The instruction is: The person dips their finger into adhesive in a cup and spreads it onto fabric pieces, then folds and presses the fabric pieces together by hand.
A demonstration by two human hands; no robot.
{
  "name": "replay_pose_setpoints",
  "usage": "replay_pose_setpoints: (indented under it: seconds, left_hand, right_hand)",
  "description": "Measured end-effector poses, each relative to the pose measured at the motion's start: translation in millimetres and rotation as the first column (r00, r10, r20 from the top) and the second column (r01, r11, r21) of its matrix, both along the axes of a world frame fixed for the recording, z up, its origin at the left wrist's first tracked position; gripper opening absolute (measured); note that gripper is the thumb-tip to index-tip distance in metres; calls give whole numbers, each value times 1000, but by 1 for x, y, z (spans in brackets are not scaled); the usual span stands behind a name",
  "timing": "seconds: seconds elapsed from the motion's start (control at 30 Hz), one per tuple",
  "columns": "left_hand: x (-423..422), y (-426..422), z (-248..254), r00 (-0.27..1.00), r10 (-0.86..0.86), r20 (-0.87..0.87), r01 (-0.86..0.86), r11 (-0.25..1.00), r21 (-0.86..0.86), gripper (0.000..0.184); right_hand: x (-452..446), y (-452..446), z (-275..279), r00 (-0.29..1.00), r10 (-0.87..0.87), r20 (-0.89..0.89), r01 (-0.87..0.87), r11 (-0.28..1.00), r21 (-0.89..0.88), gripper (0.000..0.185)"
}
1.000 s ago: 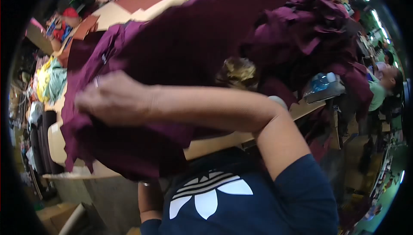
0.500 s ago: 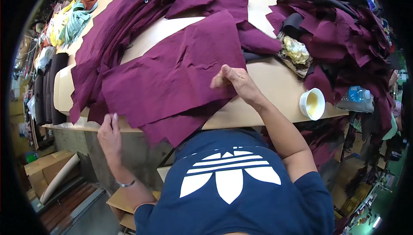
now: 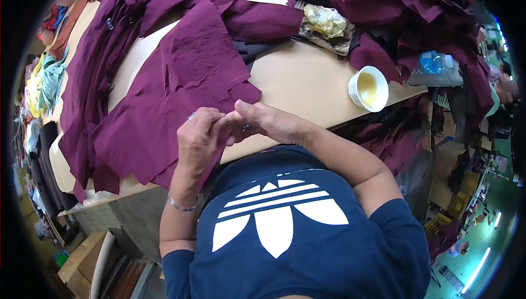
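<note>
My left hand (image 3: 199, 134) and my right hand (image 3: 268, 122) meet in front of my shirt, above the table's front edge. The left fingers are bent and pressed against the right fingertips. Anything pinched between them is too small or hidden to make out. A small shiny spot shows by the right fingers; I cannot tell what it is. Just beyond both hands lies a maroon fabric panel (image 3: 192, 63), overlapping other cut pieces. To its left, a long gathered maroon fabric bundle (image 3: 90, 74) carries a metal zipper pull (image 3: 109, 23).
A white bowl (image 3: 368, 88) with yellowish contents stands right of my hands. Behind it sits a crumpled yellowish lump (image 3: 326, 22) on a dark, worn base. Further right are a plastic bottle (image 3: 435, 62) and a large heap of maroon pieces (image 3: 389, 0). Cardboard boxes (image 3: 82, 260) stand below left.
Both hands have come together: my left hand moved right and up from the table's front edge, my right hand drew in off the panel. The view has shifted to the right.
</note>
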State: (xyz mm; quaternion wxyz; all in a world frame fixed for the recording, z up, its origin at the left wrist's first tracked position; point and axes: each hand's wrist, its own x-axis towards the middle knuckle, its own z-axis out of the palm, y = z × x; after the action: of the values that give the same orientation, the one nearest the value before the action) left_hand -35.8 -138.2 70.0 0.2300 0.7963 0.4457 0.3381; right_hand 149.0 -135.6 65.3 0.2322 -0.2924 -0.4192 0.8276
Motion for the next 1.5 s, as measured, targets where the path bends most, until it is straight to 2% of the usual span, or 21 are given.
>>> replay_pose_setpoints:
  seconds: [0.03,0.13,0.23,0.4,0.47,0.57,0.63,0.67,0.73,0.83,0.9,0.93,1.0,1.07,1.2,1.27,1.33,1.37,1.4,1.43,1.5]
  left_hand:
    - [6,1,-3,998,-16,-64,23,994,108,11]
    - [22,7,-11,992,-86,-94,96,990,104,6]
    - [31,14,-23,987,-89,-130,110,980,164,12]
    - [34,13,-15,983,-26,-183,57,984,167,6]
    - [26,6,-8,993,117,6,-117,993,11,6]
    - [-4,-13,3,899,331,286,-304,943,-135,16]
    - [-43,-39,4,857,512,56,-482,835,-266,28]
    - [-67,-51,-1,735,576,-357,-673,685,-281,24]
    - [-92,-76,0,503,552,-665,-710,703,46,18]
    - [-84,-87,7,519,641,-566,-665,719,203,20]
    - [-47,-72,4,775,415,-477,-439,896,67,25]
    - [-21,-64,-1,866,264,-425,-291,957,3,29]
    - [29,-53,-21,854,162,-495,-201,979,-25,50]
    - [39,-33,-60,824,262,-503,-274,960,51,56]
    - [-1,0,-83,892,309,-331,-271,950,155,42]
    - [-35,7,-61,935,200,-292,-186,980,75,35]
    - [-92,15,-34,918,255,-305,-208,962,176,27]
    - [-114,14,-7,927,373,-40,-375,922,-99,27]
    - [-146,18,20,967,255,-3,-255,964,-77,18]
    - [-179,20,25,818,284,501,-172,951,-258,18]
    - [-223,23,64,609,487,626,-279,870,-407,24]
  right_hand:
    - [6,0,-2,1000,-9,2,9,1000,-8,76]
    - [20,0,-10,997,-52,54,48,996,76,74]
    - [32,3,-5,998,-55,17,56,998,-17,71]
    - [29,6,-10,984,27,175,-66,974,218,61]
    - [29,18,4,945,88,314,-192,929,318,53]
    - [33,43,2,782,-310,541,-314,553,772,44]
    - [40,72,-10,651,-629,426,-286,317,904,33]
    - [46,87,-22,649,-674,353,-222,276,935,35]
    - [48,103,-32,499,-756,423,-380,247,891,50]
    - [36,124,-57,412,-859,304,-517,55,854,57]
    - [28,142,-74,401,-881,250,-592,-41,805,58]
    - [24,149,-79,322,-879,351,-684,40,728,53]
    - [25,162,-83,296,-880,371,-730,42,682,47]
    - [34,174,-86,353,-896,271,-696,-58,716,29]
    - [52,169,-30,298,-886,354,-715,38,698,30]
    - [61,161,-7,345,-841,417,-657,101,747,33]
    - [67,146,11,386,-769,510,-605,207,769,35]
    - [68,139,18,396,-683,613,-586,327,742,37]
    - [69,134,22,489,-586,647,-565,352,746,39]
    - [68,126,26,521,-503,690,-560,409,720,41]
    - [65,115,34,621,-356,699,-550,438,711,43]
